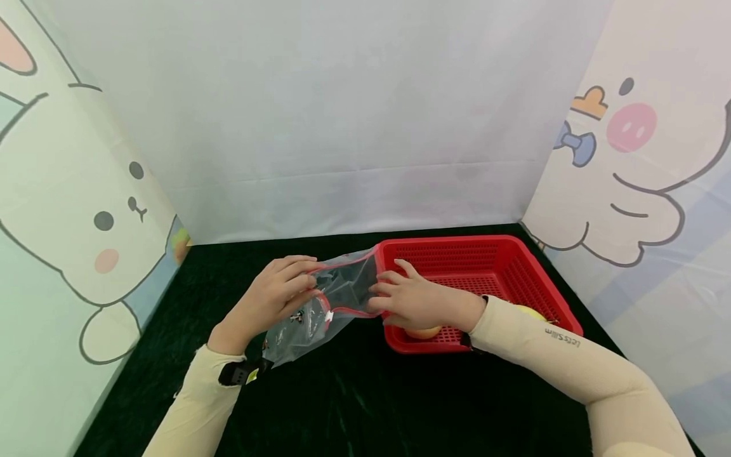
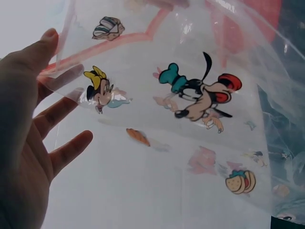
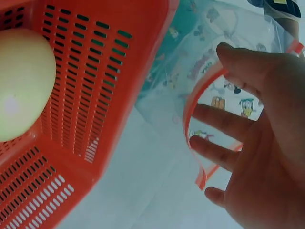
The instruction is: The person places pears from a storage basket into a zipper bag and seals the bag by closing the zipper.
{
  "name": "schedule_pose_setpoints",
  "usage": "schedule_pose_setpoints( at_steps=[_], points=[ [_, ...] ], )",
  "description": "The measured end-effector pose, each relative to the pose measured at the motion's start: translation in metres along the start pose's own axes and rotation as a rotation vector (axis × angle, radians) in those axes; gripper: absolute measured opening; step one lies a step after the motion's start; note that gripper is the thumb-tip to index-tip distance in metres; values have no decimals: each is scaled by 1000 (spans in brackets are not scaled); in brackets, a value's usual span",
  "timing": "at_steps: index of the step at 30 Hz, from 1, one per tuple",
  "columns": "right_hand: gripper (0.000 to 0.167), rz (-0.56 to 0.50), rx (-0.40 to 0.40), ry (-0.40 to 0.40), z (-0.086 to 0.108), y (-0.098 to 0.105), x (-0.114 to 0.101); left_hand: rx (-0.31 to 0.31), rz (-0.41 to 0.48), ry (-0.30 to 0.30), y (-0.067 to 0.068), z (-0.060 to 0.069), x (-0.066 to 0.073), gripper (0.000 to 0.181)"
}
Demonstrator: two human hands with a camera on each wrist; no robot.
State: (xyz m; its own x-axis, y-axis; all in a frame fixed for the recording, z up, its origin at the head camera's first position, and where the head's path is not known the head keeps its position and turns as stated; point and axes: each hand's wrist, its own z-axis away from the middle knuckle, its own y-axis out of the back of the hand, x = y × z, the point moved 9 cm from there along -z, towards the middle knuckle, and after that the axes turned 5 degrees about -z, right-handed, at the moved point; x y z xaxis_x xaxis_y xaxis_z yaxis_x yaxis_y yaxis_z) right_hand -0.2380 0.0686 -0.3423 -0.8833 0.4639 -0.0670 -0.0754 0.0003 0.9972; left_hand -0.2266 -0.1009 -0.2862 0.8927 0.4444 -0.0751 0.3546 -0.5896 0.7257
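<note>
A clear zip bag [image 1: 302, 333] with a pink-red zip rim and printed cartoon figures hangs between the two hands, its mouth spread apart. My left hand [image 1: 280, 292] is at the left side of that mouth. In the left wrist view its fingers [image 2: 71, 149] are extended and spread, some seen through the plastic. On the other side, my right hand [image 1: 419, 301] reaches over the left end of a red basket [image 1: 394, 343]. Its spread fingers [image 3: 217, 150] lie at the bag's opening, some passing within the zip rim.
Inside the red basket are a reddish-yellow round fruit [image 1: 422, 333] and a yellow fruit [image 1: 530, 311], partly hidden by the right arm. A pale round fruit [image 3: 24, 86] shows close up in the right wrist view. Dark green cloth [image 1: 342, 406] covers the table; printed curtains enclose it.
</note>
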Motion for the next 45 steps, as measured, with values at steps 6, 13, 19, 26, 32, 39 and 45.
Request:
schedule_pose_setpoints(
  at_steps=[6,13,19,26,32,39,45],
  points=[
    [43,-26,55,47,10,17,7,-1,-5,1,-2,-1,1,40],
    [45,20,138,102,28,27,16,8,-12,1,-2,-2,3,40],
    [51,20,65,66,38,8,35,5,-17,-2,-3,-2,3,39],
    [62,45,-33,-6,47,-12,57,15,-23,2,-3,0,2,40],
    [67,90,-130,-15,47,-32,66,6,-19,4,-4,0,2,40],
    [66,212,-246,-16,45,-56,71,-1,-34,0,-4,-1,4,41],
    [67,243,-323,-30,43,-74,75,-13,-42,6,-3,-2,5,42]
  ],
)
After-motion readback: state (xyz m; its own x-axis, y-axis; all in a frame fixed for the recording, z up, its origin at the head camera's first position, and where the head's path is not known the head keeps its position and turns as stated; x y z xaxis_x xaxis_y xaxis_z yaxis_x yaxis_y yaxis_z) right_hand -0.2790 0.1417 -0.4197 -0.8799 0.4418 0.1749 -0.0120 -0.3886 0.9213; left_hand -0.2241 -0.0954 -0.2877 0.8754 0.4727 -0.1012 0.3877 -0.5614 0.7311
